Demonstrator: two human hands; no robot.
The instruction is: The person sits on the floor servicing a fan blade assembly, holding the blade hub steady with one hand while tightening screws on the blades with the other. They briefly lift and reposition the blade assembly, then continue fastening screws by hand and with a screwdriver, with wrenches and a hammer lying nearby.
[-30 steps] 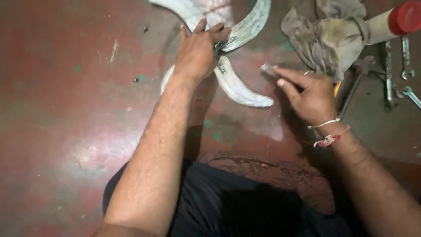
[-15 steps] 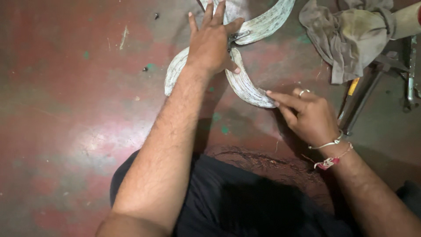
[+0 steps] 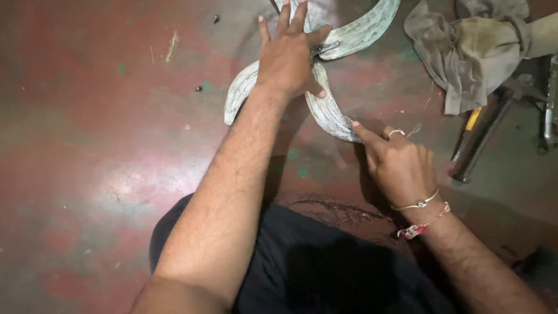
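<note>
A pale, worn metal fan blade assembly (image 3: 334, 107) with several curved blades lies flat on the red floor. My left hand (image 3: 289, 55) rests palm down on its hub with the fingers spread, pressing it. My right hand (image 3: 398, 163) is lower right, its index finger touching the tip of the nearest blade, the other fingers curled. A ring sits on one finger and thread bands circle the wrist. Another blade (image 3: 365, 32) curves away to the upper right, and one (image 3: 239, 93) sticks out to the left of my forearm.
A crumpled grey-brown rag (image 3: 471, 49) lies at the upper right. Beside it are a dark metal tool with a yellow handle part (image 3: 474, 119) and other tools at the right edge (image 3: 549, 99). My dark trousers (image 3: 302, 267) fill the bottom centre.
The view has shifted, so the fan sits higher. My right hand moved down to the blade's tip and points with the index finger. My left hand stays on the hub.
</note>
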